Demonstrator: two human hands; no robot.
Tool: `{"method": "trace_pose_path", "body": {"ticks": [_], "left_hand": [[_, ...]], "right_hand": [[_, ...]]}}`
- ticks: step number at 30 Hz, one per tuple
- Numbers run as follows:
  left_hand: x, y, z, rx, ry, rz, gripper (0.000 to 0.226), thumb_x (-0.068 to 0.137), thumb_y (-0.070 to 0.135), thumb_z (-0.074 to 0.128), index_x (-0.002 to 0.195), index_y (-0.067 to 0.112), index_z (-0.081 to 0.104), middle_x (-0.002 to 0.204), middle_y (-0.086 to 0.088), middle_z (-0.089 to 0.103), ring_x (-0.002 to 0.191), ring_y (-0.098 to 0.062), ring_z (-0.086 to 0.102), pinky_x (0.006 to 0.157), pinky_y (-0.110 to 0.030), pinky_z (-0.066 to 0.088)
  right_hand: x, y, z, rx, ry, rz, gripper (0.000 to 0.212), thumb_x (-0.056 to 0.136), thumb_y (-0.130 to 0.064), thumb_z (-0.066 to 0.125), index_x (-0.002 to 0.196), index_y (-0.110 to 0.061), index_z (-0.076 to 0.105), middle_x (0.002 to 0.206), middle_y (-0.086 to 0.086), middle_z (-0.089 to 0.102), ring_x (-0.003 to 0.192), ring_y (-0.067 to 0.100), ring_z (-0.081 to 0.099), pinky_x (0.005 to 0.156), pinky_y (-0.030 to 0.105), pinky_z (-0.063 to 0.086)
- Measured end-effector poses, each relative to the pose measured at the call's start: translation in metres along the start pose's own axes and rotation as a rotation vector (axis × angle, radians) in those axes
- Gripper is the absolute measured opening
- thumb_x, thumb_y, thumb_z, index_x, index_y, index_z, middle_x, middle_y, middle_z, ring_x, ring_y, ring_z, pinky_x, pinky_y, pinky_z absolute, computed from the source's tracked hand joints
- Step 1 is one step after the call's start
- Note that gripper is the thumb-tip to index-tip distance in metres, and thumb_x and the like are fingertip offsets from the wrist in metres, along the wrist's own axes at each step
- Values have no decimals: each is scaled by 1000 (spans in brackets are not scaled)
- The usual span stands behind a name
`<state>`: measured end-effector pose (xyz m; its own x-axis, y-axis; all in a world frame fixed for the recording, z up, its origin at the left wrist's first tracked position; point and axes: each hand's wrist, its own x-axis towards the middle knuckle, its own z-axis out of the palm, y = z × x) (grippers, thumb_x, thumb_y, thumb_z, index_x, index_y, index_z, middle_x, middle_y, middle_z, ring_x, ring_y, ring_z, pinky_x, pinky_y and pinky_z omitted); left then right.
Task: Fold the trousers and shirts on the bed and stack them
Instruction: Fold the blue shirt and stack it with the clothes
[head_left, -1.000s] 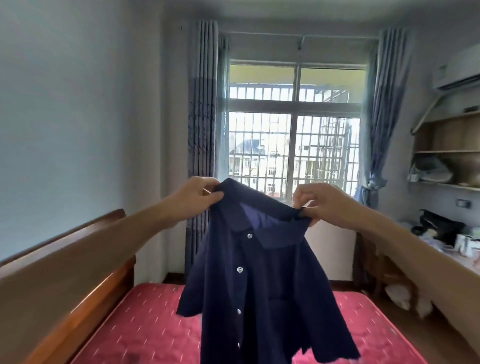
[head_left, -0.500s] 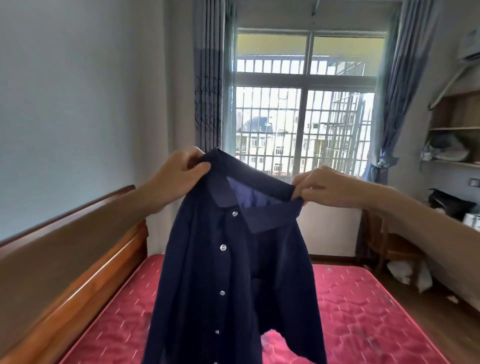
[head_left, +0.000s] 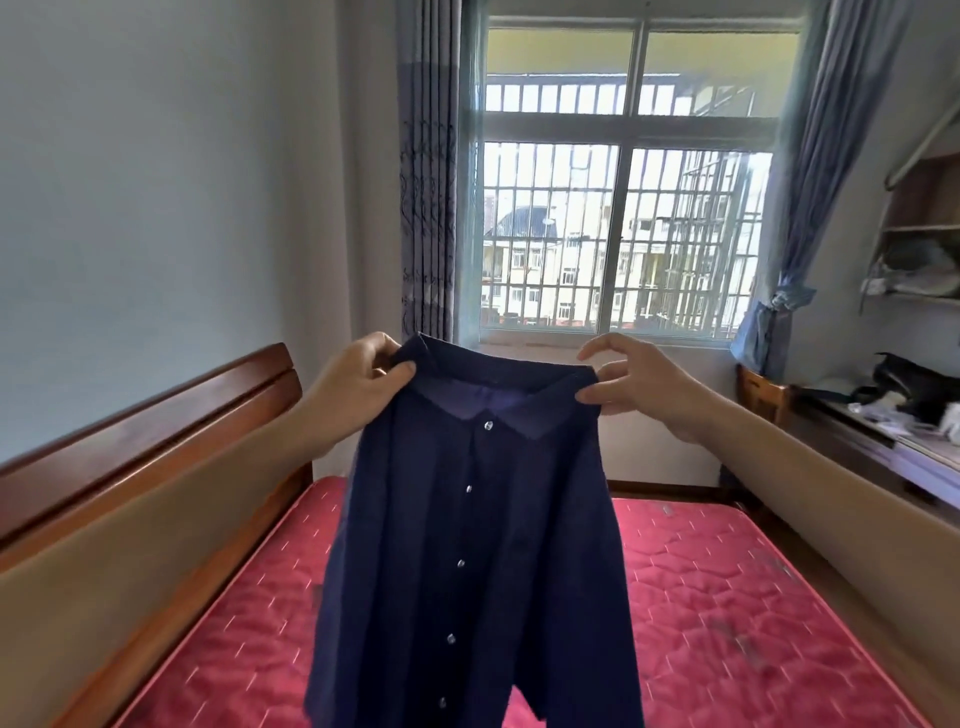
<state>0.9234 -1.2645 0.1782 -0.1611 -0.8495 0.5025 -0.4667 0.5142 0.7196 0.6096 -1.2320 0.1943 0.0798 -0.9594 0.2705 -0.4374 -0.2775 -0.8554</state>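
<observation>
A navy blue button-up shirt (head_left: 478, 545) hangs in the air above the bed, its front with a row of white buttons facing me. My left hand (head_left: 358, 379) pinches the left end of the collar between thumb and fingers. My right hand (head_left: 634, 384) holds the right end of the collar with thumb and one finger, while its other fingers are spread loosely above the cloth. The shirt's lower hem drops out of the frame at the bottom. No trousers or other shirts show here.
The red quilted mattress (head_left: 727, 597) lies below, with a wooden bed frame (head_left: 156, 415) along the left. A barred window (head_left: 618, 234) with blue curtains is ahead. A cluttered desk (head_left: 883, 426) and shelves (head_left: 924, 260) stand at the right.
Both hands have spread apart, stretching the collar wider, and the shirt hangs flatter. The right hand's upper fingers have lifted off the collar. The camera has tilted.
</observation>
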Motion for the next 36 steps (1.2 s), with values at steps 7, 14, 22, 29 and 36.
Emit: {"method": "trace_pose_path", "body": {"ticks": [7,14,22,29,36], "left_hand": [[-2,-24,40,-5,102,-199,19,89,30,67,91,11,62,86,-4,67,89,-26,64,81,-36,50],[-16,2,51,-91,197,-61,13,84,34,68,80,23,62,76,10,69,74,-4,65,67,-21,50],[-31,39,59,-495,181,-46,13,93,29,60,95,17,61,93,-7,71,88,-28,69,81,-50,57],[-30,37,54,-670,143,-91,42,94,48,53,107,8,59,102,-14,69,92,-29,70,72,-36,59],[-22,17,59,-492,159,-169,21,95,28,50,101,10,59,103,-20,67,100,-39,64,87,-60,51]], "right_hand": [[19,4,39,57,319,257,10,74,5,70,79,-3,73,79,8,62,66,18,58,58,24,54],[-5,-33,81,-302,549,-69,13,71,-31,70,84,-32,69,79,-21,65,83,5,63,74,29,49],[-23,-61,123,-239,523,-394,20,85,-27,64,103,-25,74,92,-14,65,82,3,63,81,26,51],[-24,-50,129,-194,318,-514,46,87,-10,41,125,-15,65,104,-13,54,93,-3,52,82,6,38],[-9,-37,118,-216,202,-455,39,85,2,56,114,-20,71,101,-12,58,90,8,60,87,27,52]]}}
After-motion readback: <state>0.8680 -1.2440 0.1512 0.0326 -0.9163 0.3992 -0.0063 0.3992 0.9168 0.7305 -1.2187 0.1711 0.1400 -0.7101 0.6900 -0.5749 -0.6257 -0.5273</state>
